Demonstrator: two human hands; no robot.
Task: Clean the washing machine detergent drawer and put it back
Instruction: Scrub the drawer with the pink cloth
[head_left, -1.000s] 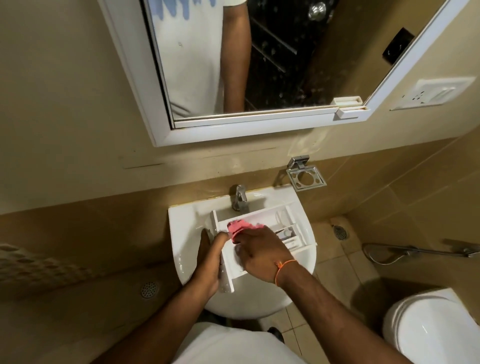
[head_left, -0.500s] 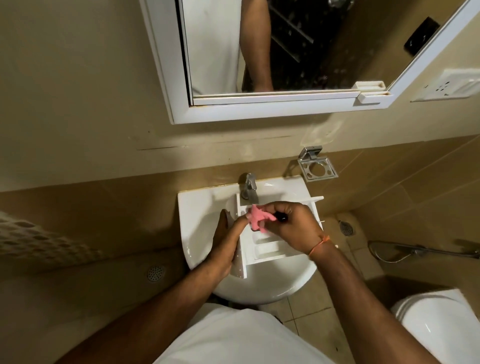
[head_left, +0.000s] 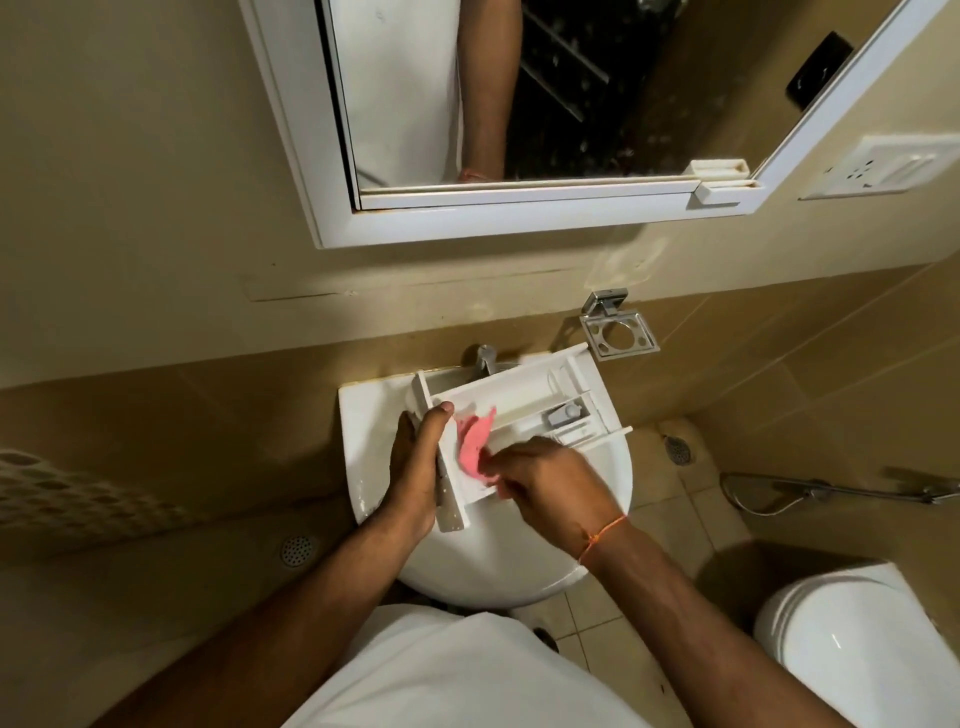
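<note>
The white detergent drawer (head_left: 524, 397) lies across the white washbasin (head_left: 597, 519), its front panel at the left and its compartments facing up. My left hand (head_left: 415, 467) grips the front panel end, thumb hooked over the inner edge. My right hand (head_left: 550, 488) holds a pink cloth (head_left: 474, 441) pressed into the drawer's near left compartment. A small grey insert (head_left: 563, 415) sits in a compartment toward the right end.
A chrome tap (head_left: 485, 358) stands behind the drawer. A metal holder (head_left: 618, 335) is fixed to the wall at the right. A framed mirror (head_left: 519, 104) hangs above. A toilet (head_left: 857, 649) is at lower right, a spray hose (head_left: 831, 488) beside it.
My right hand has drawn the pink cloth back from the far part of the drawer to its near left compartment. The drawer has turned so its far end points more to the right.
</note>
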